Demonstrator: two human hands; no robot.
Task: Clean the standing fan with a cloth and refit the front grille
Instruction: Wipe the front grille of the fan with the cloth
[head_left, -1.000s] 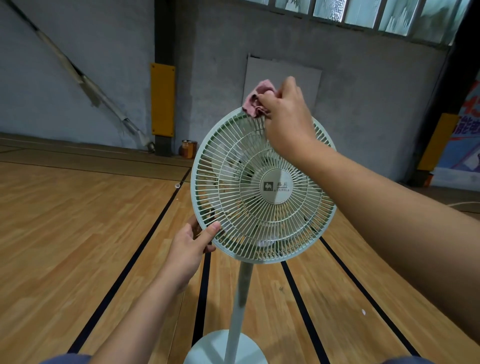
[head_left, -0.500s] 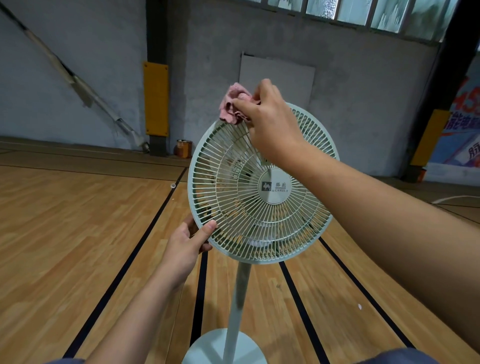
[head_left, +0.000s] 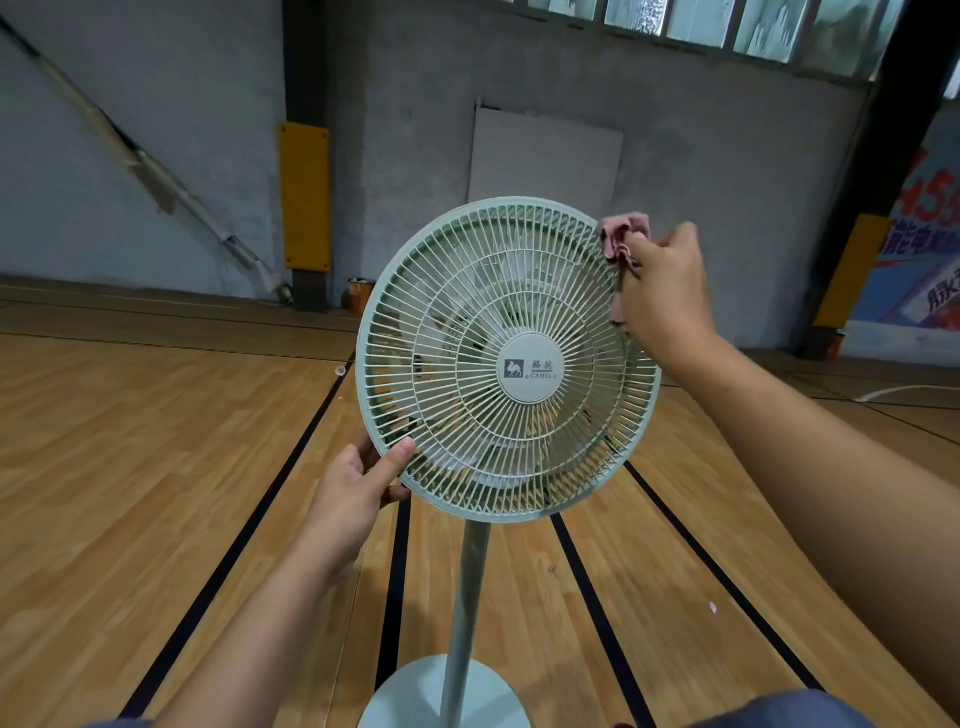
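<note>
A pale green standing fan stands in front of me on a thin pole (head_left: 470, 587) and a round base (head_left: 415, 696). Its front grille (head_left: 483, 312) sits on the fan head, with a round badge at the centre. My left hand (head_left: 358, 488) grips the grille's lower left rim, thumb on the front and fingers behind. My right hand (head_left: 662, 283) holds a crumpled pink cloth (head_left: 621, 236) against the upper right rim of the grille. The blades show dimly behind the ribs.
The fan stands on a wooden sports floor (head_left: 156, 467) with black lines. A grey wall (head_left: 415, 130) lies behind, with a yellow padded post (head_left: 305, 197), a small orange can (head_left: 361, 294) at its foot and a banner (head_left: 919, 260) at the far right.
My right hand has carried the pink cloth along the grille's rim from the top left to the upper right. The left hand keeps its grip on the lower left rim.
</note>
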